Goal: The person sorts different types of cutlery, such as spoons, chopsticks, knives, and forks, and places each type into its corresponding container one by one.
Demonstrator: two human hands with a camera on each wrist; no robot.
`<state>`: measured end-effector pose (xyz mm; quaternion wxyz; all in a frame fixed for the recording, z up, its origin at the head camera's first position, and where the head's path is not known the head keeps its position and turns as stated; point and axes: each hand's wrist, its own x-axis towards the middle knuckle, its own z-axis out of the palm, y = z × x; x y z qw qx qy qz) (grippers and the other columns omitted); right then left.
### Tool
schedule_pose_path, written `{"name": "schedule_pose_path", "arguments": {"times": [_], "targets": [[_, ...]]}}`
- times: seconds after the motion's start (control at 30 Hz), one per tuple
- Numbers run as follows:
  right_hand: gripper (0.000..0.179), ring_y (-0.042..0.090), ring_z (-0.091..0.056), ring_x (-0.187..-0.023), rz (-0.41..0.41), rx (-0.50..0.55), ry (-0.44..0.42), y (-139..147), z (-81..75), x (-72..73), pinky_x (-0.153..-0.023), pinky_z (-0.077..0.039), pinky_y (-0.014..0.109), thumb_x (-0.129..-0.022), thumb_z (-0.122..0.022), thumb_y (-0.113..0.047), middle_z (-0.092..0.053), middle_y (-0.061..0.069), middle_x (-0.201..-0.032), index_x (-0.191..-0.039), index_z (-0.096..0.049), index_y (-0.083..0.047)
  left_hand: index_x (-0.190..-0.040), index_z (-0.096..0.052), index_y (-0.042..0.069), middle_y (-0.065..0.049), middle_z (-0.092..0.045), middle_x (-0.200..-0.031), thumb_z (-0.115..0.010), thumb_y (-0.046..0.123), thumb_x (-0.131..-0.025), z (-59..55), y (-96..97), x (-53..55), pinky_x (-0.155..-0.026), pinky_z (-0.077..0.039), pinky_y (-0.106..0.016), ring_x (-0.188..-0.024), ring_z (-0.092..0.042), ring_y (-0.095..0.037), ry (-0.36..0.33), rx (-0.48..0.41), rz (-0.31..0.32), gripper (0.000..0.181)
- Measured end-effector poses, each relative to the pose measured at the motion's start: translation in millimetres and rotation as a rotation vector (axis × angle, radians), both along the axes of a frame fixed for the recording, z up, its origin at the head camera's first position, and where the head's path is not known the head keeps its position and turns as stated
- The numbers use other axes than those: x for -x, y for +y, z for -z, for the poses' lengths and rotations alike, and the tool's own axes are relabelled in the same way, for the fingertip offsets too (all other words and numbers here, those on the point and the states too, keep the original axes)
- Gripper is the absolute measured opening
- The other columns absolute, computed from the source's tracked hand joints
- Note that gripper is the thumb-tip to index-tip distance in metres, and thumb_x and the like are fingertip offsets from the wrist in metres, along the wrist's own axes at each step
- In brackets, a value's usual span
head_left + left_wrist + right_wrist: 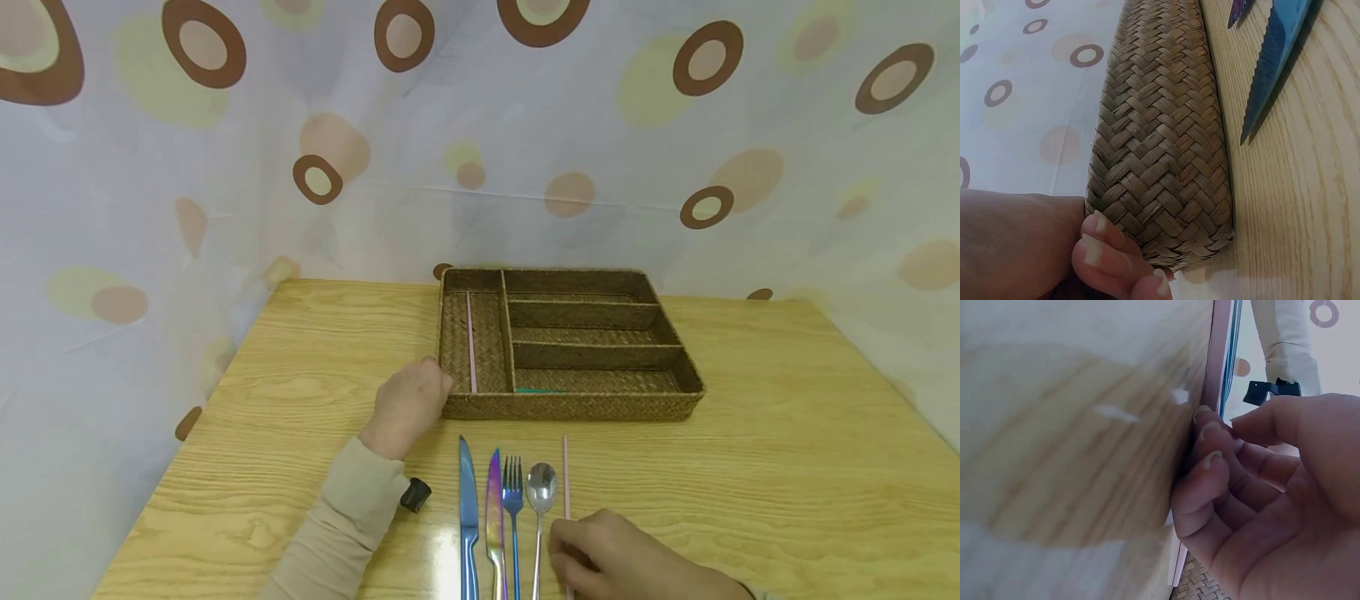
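Observation:
My left hand [411,404] grips the front left corner of a brown woven cutlery tray [573,407]; in the left wrist view its curled fingers [1107,256] lie against the corner. My right hand [618,554] pinches a pink chopstick [566,475] lying lengthwise on the table, and the fingers hide part of it. To the left of that chopstick lie a silver spoon [542,487], a blue fork [513,496], a rainbow-coloured knife [494,508] and a blue knife [468,492]. Another pink chopstick [471,342] rests in the tray's left compartment.
A thin teal piece [542,391] shows at the front of the tray's near right compartment. The tray has a long left compartment and three crosswise ones on the right. A patterned curtain [480,125] hangs behind the wooden table [315,350]. A black wrist device [416,495] sits by my left sleeve.

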<state>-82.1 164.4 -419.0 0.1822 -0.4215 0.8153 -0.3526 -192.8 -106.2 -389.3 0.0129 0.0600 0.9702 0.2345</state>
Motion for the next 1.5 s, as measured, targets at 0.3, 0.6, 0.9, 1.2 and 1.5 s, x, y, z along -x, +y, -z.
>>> {"name": "schedule_pose_path", "arguments": {"times": [0.3,0.6,0.9,1.2,1.5], "targets": [[0.023,-0.016,-0.034,-0.058,0.038,0.016,0.174,0,1.9,-2.6,-0.049,-0.035,0.004,-0.094,-0.061,-0.008,-0.045,-0.018,-0.061,-0.076,-0.056,-0.021,-0.057,-0.033,0.016,0.004,-0.026,-0.054,-0.049,0.018,-0.104,0.8,0.0,-0.8,-0.038,-0.026,-0.023,-0.047,-0.025,-0.01,0.026,0.005,0.009,0.049],[0.021,-0.017,-0.032,-0.058,0.063,0.046,0.313,2,0.0,-6.6,-0.049,-0.031,0.0,-0.088,-0.071,-0.011,-0.045,-0.02,-0.062,-0.078,-0.056,-0.024,-0.057,-0.033,0.016,0.004,-0.026,-0.053,-0.049,0.018,-0.103,0.2,0.4,-1.4,-0.038,-0.025,-0.023,-0.046,-0.025,-0.01,0.022,0.006,0.007,0.05],[0.018,-0.014,-0.037,-0.059,0.162,0.069,0.366,2,-2.5,-12.3,-0.05,-0.033,0.001,-0.083,-0.076,-0.014,-0.05,-0.02,-0.065,-0.083,-0.06,-0.023,-0.057,-0.033,0.017,0.004,-0.025,-0.054,-0.05,0.019,-0.104,2.7,-0.2,-1.0,-0.037,-0.025,-0.022,-0.046,-0.023,-0.009,0.035,0.017,0.019,0.05],[0.023,-0.014,-0.041,-0.059,0.238,0.104,0.373,3,0.1,-14.9,-0.049,-0.036,0.003,-0.077,-0.074,-0.001,-0.053,-0.018,-0.064,-0.085,-0.061,-0.018,-0.058,-0.033,0.016,0.003,-0.026,-0.055,-0.05,0.018,-0.103,-2.2,0.7,-4.8,-0.037,-0.026,-0.022,-0.046,-0.024,-0.009,0.023,-0.011,0.007,0.048],[0.03,-0.012,-0.043,-0.063,0.254,0.162,0.383,2,-12.3,-8.8,-0.053,-0.041,0.007,-0.076,-0.069,0.009,-0.055,-0.016,-0.069,-0.095,-0.063,-0.013,-0.059,-0.037,0.015,0.002,-0.029,-0.056,-0.051,0.02,-0.104,1.0,0.4,-0.4,-0.037,-0.027,-0.023,-0.048,-0.027,-0.01,-0.003,0.002,0.004,0.047]]}}
